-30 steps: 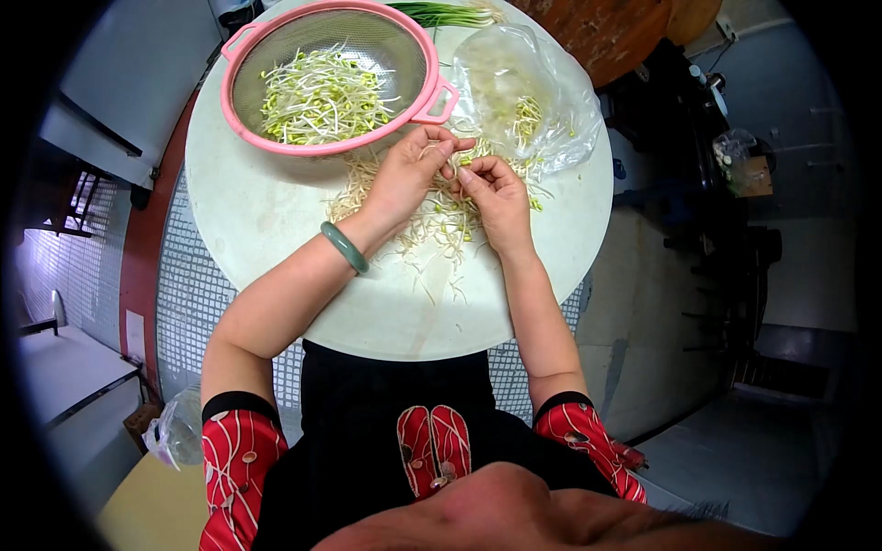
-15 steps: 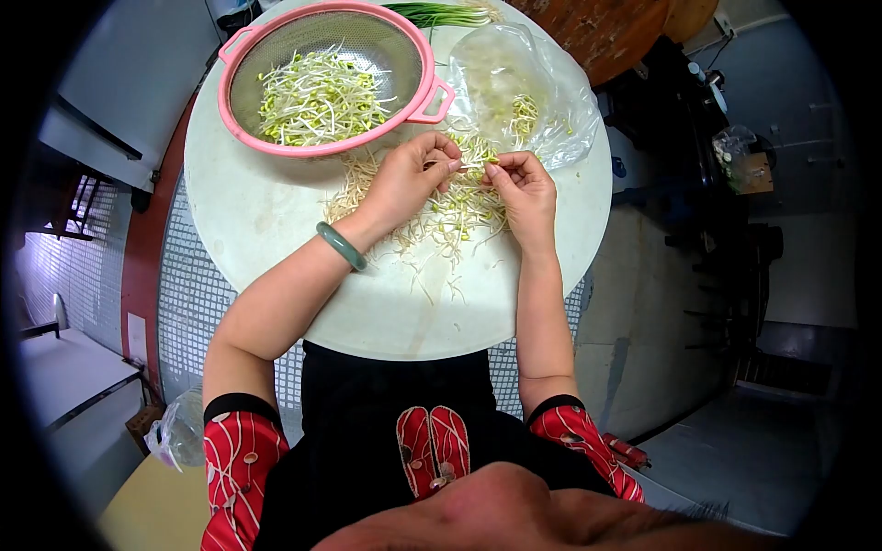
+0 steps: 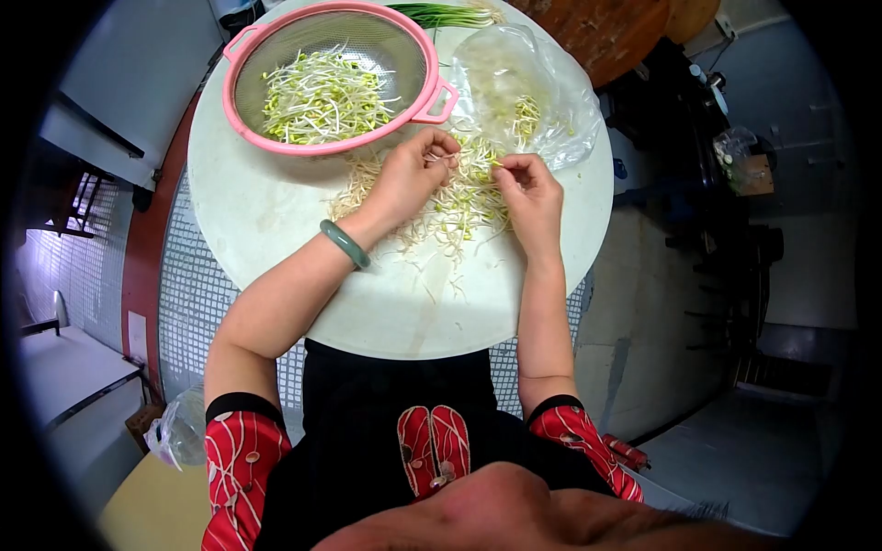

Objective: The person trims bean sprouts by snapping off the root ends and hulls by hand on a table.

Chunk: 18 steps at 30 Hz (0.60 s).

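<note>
A loose heap of bean sprouts [image 3: 469, 207] lies on the round white table [image 3: 413, 321]. Over the heap's left part, my left hand [image 3: 415, 174] is closed with its fingers curled; what sits in its fingertips is too small to make out. My right hand [image 3: 531, 188] pinches a bean sprout [image 3: 497, 165] with a yellow-green head between thumb and forefinger, at the heap's right edge. Beyond my left hand stands a pink-rimmed colander [image 3: 430, 87], holding a pile of bean sprouts [image 3: 326, 99]. A clear plastic bag [image 3: 570, 101] with more sprouts inside lies beyond my right hand.
A bunch of green onions [image 3: 441, 15] rests at the table's far edge. To the right, past the table, are a brown wooden tabletop [image 3: 597, 32] and dark furniture. A clear plastic container [image 3: 181, 432] stands at the lower left.
My right hand has shifted slightly right, away from my left, widening the space between the fingertips. My left hand stays nearly in place.
</note>
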### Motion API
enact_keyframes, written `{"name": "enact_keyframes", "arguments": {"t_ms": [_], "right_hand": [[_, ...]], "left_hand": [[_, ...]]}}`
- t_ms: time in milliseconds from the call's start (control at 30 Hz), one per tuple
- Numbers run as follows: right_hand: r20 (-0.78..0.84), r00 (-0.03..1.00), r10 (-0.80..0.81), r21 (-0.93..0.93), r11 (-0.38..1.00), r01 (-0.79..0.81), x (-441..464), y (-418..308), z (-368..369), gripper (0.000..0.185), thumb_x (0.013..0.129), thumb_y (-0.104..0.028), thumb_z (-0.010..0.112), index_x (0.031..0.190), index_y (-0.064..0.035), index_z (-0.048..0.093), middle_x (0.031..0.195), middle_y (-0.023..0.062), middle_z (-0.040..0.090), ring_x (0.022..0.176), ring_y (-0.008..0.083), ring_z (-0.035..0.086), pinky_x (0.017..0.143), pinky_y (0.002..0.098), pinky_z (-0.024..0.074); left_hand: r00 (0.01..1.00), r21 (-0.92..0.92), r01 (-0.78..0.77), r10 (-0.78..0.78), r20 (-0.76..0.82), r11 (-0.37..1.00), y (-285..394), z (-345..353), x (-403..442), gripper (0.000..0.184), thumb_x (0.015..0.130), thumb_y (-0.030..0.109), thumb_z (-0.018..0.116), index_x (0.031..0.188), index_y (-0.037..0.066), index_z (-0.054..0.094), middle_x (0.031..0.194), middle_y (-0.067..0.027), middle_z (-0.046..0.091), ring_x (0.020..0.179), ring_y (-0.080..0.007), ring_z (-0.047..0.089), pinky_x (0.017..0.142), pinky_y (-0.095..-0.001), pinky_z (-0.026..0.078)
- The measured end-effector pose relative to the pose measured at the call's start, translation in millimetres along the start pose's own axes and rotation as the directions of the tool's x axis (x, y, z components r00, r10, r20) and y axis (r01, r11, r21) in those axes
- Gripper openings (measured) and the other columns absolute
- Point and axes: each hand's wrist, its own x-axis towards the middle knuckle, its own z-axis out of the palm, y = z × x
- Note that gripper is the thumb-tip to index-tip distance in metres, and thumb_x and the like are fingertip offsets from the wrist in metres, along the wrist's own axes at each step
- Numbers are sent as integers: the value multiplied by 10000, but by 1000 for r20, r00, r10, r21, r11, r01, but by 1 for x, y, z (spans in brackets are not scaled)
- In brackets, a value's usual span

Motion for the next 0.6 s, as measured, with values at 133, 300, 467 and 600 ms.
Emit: {"name": "enact_keyframes", "arguments": {"t_ms": [133,300,467,600], "right_hand": [[-145,981,-132,100,984,147,16,-45,-6,92,836,23,654,923,6,631,887,38,661,794,96,615,732,238,500],[74,726,-684,-5,728,686,89,-115,55,233,843,-52,674,1069,-23,624,966,62,683,884,144,655,776,269,520],[425,591,-686,-239,545,804,105,-102,93,354,779,-174,752,1104,-75,654,1004,96,682,874,241,656,764,333,522],[264,844,-468,-301,791,533,75,-96,52,150,818,-135,711,922,-30,685,826,94,667,718,205,629,658,313,499]], "left_hand": [[984,180,-113,85,157,977,13,-6,-4,153,914,69,542,1044,7,595,873,-27,613,762,-90,586,656,-237,477],[655,302,-515,141,742,802,36,3,-25,139,826,161,606,828,37,668,725,-106,647,625,-256,602,597,-338,485],[595,322,-485,38,803,813,50,3,-28,126,839,158,617,861,42,662,724,-95,650,647,-266,621,592,-360,481],[590,275,-522,109,800,808,44,3,-33,130,847,177,613,897,64,653,767,-92,666,690,-285,633,628,-391,487]]}}
